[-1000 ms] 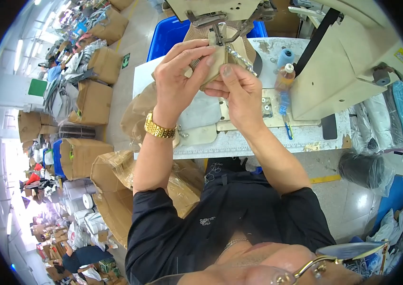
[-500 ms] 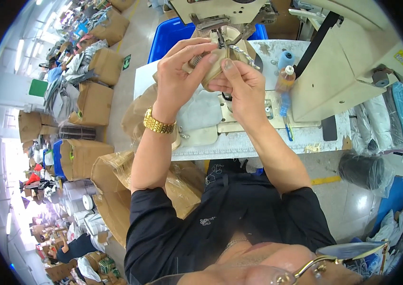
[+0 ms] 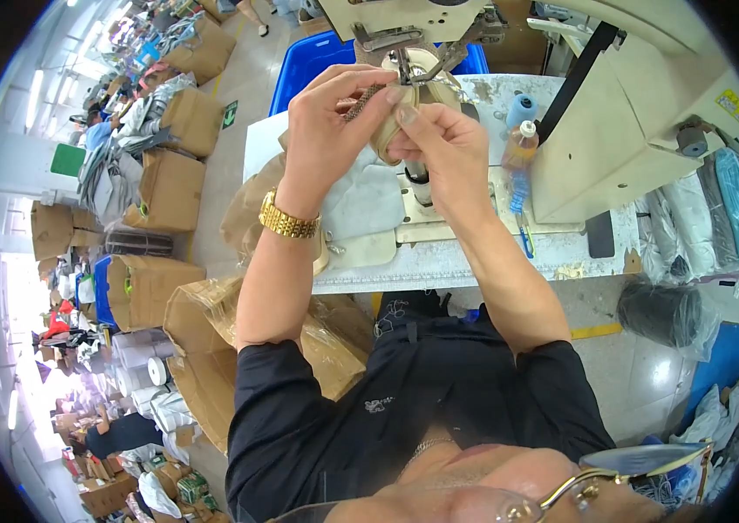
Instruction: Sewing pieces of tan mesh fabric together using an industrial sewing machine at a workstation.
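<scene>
My left hand (image 3: 334, 118) and my right hand (image 3: 448, 152) grip a beige fabric piece (image 3: 387, 139) with a dark mesh part (image 3: 362, 102) under the presser foot (image 3: 402, 68) of a sewing machine (image 3: 413, 19). My left fingers press at its upper left by the needle; my right thumb lies on its front, fingers curled round the lower edge. Below the piece a metal post (image 3: 417, 187) rises from the bed plate. A white table (image 3: 343, 277) carries a blue thread cone (image 3: 522, 107), an oil bottle (image 3: 522, 152) and loose pale fabric (image 3: 356, 205).
A blue bin (image 3: 291, 70) stands behind the table, the machine's body (image 3: 596, 166) at right. An open carton (image 3: 204, 357) is beside me at left; more boxes (image 3: 177, 122) and a person in dark clothing (image 3: 125, 433) are farther left. Wrapped rolls (image 3: 661, 318) stand at right.
Both hands have shifted slightly up and turned the piece round under the foot; my right hand moved a little to the right, and more of the post shows below it.
</scene>
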`<action>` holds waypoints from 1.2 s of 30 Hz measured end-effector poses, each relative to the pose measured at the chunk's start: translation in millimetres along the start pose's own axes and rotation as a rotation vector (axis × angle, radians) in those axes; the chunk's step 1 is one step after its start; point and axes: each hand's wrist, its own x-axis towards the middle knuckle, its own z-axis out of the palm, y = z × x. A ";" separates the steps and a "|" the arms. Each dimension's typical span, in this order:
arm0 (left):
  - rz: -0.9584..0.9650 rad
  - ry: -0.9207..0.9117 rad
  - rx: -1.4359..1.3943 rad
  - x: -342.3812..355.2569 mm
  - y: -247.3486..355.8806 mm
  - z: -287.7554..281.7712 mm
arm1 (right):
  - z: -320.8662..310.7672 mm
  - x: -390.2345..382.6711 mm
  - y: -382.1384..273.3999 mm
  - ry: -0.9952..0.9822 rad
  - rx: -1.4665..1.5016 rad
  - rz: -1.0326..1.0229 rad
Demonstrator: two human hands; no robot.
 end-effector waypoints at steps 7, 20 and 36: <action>-0.024 -0.013 0.048 1.1 -0.6 -0.2 | 2.8 2.8 -2.7 0.057 -0.077 0.000; -0.027 0.000 0.078 2.2 -1.2 0.4 | 3.7 4.6 -9.1 0.072 -0.152 -0.007; 0.018 0.013 0.292 0.4 10.5 -3.8 | -15.9 10.0 -8.4 0.073 -0.231 0.011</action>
